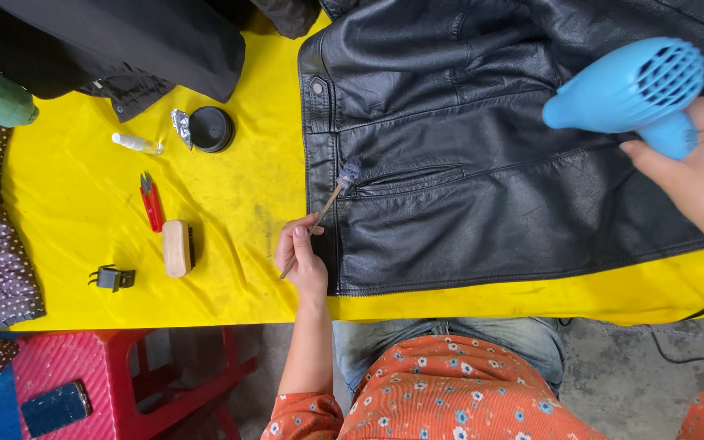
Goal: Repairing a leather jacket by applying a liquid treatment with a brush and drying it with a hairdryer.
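Brush (329,204) tip on black jacket (482,171), right hand (698,175) partly cropped.

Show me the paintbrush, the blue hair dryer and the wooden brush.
paintbrush (329,203), head view, middle of its handle
blue hair dryer (613,90), head view, its barrel
wooden brush (176,248), head view, its wooden back

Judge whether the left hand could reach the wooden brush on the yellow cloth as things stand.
Probably yes: the left hand lies close to the wooden brush, with bare yellow cloth between them, though it holds a small paintbrush.
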